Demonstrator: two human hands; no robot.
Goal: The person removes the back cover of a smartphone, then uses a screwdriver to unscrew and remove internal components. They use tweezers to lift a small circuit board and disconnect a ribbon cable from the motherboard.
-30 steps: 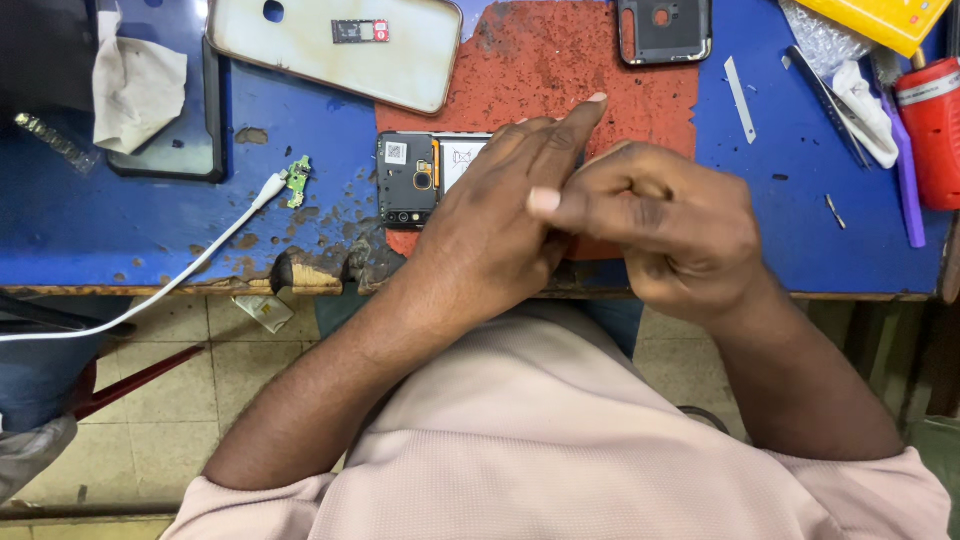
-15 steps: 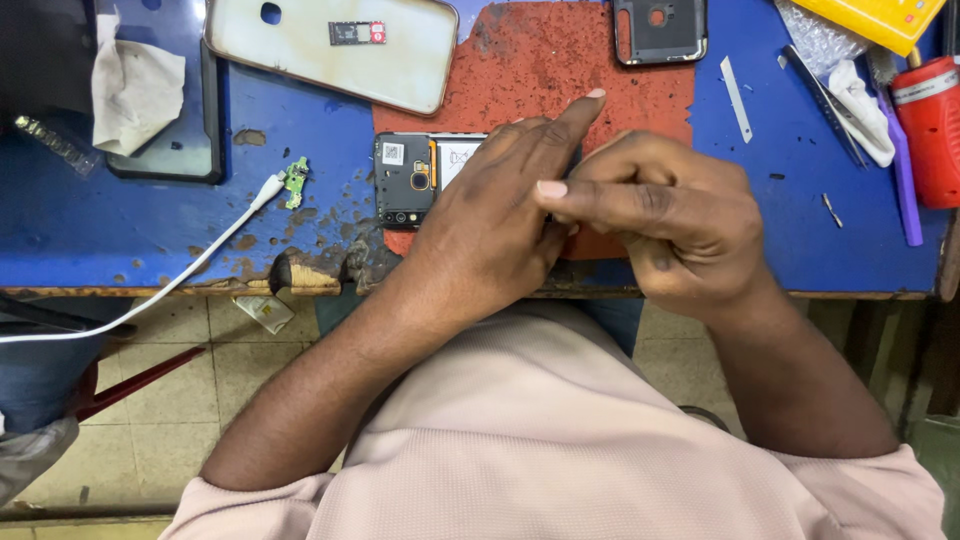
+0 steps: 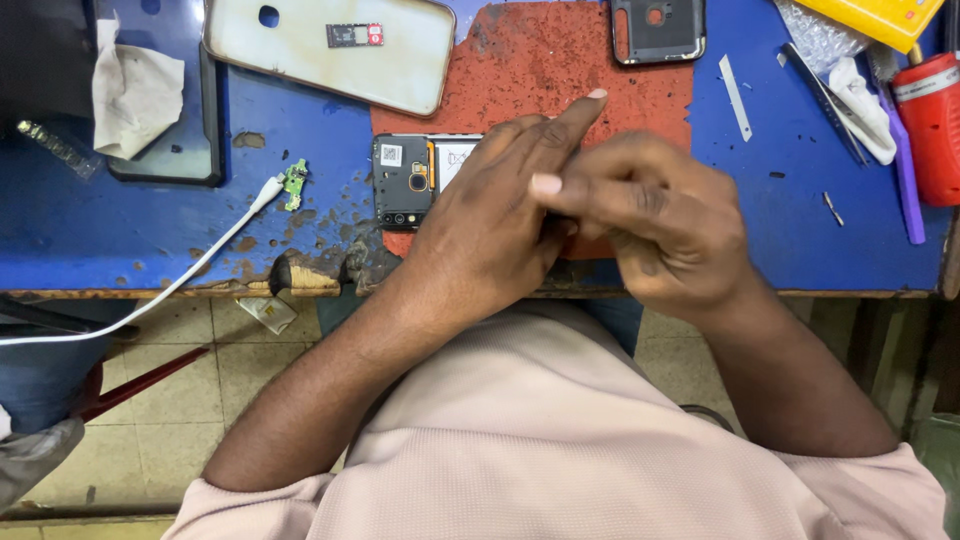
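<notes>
An opened phone (image 3: 405,180) with its dark inner frame and battery showing lies on a red mat (image 3: 540,70) on the blue table (image 3: 120,230). My left hand (image 3: 495,235) lies over the phone's right part and holds it down, index finger stretched out toward the far side. My right hand (image 3: 660,220) is curled close against it, one fingertip resting on the left hand's knuckles. Whatever sits between the right hand's fingers is hidden. Most of the phone is covered by both hands.
A beige back cover (image 3: 300,60) carrying a small circuit board (image 3: 355,35) lies far left. A dark phone frame (image 3: 660,30), blade (image 3: 735,95), tweezers (image 3: 825,90), purple tool (image 3: 905,170) and red can (image 3: 930,125) lie right. A white cable (image 3: 200,260), green board (image 3: 293,185) and cloth (image 3: 135,90) lie left.
Both hands stay over the phone. The right hand's fingertip has crept slightly up across the left hand's knuckles.
</notes>
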